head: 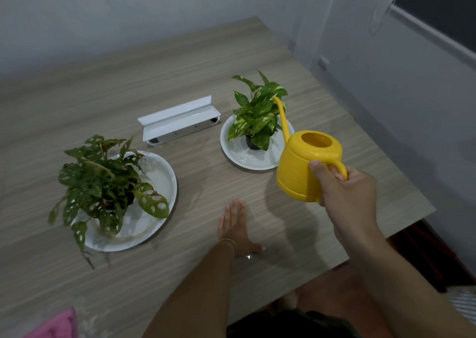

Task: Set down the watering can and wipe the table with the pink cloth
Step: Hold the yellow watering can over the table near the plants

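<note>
The right hand has a tight grip around the handle of the yellow watering can and holds it up in the air above the table. Its long spout pokes into the leaves of the small plant. The left hand lies flat on the table, fingers spread out, holding nothing. The pink cloth sits at the near left corner.

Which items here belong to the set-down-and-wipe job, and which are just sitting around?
Part of the job:
- yellow watering can, held by the right hand
- pink cloth, at the table's near left corner
- wooden table
- left hand, flat on the table

Just lying about:
- holey-leaved plant on its plate
- variegated plant on its plate
- white tray
</note>
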